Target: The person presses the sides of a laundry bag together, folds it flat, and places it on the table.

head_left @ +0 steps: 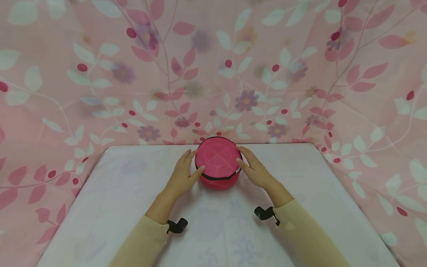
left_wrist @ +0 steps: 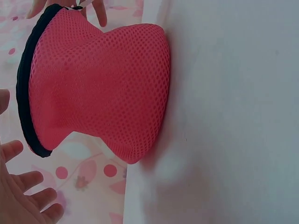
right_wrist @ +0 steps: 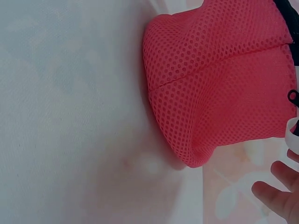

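A round pink mesh bag (head_left: 217,159) with a black zippered rim stands upright near the far edge of the white-covered table. Its sides (left_wrist: 103,84) fold inward at the middle. On its left is my left hand (head_left: 182,177), fingers spread and thumb at the rim. Opposite, my right hand (head_left: 257,172) has its fingertips right at the rim, fingers loosely extended. A black zipper pull (right_wrist: 293,96) and a white loop (right_wrist: 291,135) show close to the right fingers (right_wrist: 271,198).
The table (head_left: 133,207) wears a pale cloth with faint prints. Behind it and along both sides hangs a pink floral curtain (head_left: 213,74). Small black wrist devices sit on the left cuff (head_left: 178,225) and the right cuff (head_left: 264,213).
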### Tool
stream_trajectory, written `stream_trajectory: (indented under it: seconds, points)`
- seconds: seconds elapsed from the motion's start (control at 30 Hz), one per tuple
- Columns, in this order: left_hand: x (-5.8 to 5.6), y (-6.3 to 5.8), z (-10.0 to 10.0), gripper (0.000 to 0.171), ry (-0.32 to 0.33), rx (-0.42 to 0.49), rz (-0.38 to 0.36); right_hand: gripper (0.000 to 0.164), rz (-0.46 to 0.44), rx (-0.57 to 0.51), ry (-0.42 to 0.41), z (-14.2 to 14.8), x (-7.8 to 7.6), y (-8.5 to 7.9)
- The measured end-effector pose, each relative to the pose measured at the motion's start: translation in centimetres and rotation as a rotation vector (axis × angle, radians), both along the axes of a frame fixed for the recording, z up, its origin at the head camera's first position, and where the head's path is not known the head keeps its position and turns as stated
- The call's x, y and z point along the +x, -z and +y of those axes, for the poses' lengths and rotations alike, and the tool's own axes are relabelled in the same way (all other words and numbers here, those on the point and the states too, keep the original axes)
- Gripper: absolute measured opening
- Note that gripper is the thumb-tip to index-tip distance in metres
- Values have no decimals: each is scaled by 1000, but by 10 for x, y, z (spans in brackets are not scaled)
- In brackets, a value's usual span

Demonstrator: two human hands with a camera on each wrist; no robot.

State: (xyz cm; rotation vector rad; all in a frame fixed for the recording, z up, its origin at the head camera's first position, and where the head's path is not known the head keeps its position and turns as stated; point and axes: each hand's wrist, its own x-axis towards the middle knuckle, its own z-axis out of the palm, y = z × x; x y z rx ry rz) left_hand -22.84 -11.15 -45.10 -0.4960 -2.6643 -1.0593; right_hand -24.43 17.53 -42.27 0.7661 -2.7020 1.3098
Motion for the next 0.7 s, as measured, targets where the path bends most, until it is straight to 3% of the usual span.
stream_trajectory:
  seconds: [0.07, 0.2, 0.3, 0.43, 0.7]
  points:
    - [-1, 0, 2, 71, 8, 46, -14, 53, -24, -41, -14, -4, 5, -8]
    - [-2, 1, 7, 71, 31, 146, -55, 51, -36, -101, -32, -7, 1, -4]
    - [-3, 4, 9, 71, 48, 211, -97, 53, -48, -118, -10, -6, -9, 13]
    - [-4, 6, 12, 69, 58, 289, -148, 55, -101, -146, 28, -10, -12, 18]
    - [8, -16, 23, 67, 103, 474, -226, 56, -140, -216, 36, -16, -12, 19]
